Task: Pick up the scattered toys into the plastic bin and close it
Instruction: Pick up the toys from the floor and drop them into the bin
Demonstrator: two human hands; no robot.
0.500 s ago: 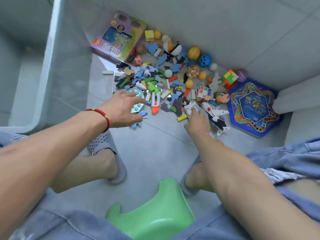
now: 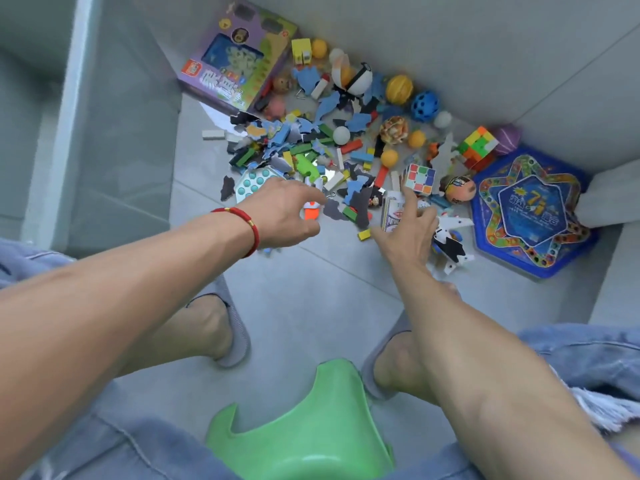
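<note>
Both hands are reaching deeper into the scattered colourful toys (image 2: 346,147) on the floor, left hand (image 2: 284,213) and right hand (image 2: 405,237) open, empty; scoop together toward the translucent plastic bin (image 2: 104,133) at left.

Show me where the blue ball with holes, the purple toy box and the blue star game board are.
Blue ball with holes (image 2: 425,106), head view: middle of the ball.
Purple toy box (image 2: 239,67), head view: its printed front.
Blue star game board (image 2: 530,211), head view: centre panel.
</note>
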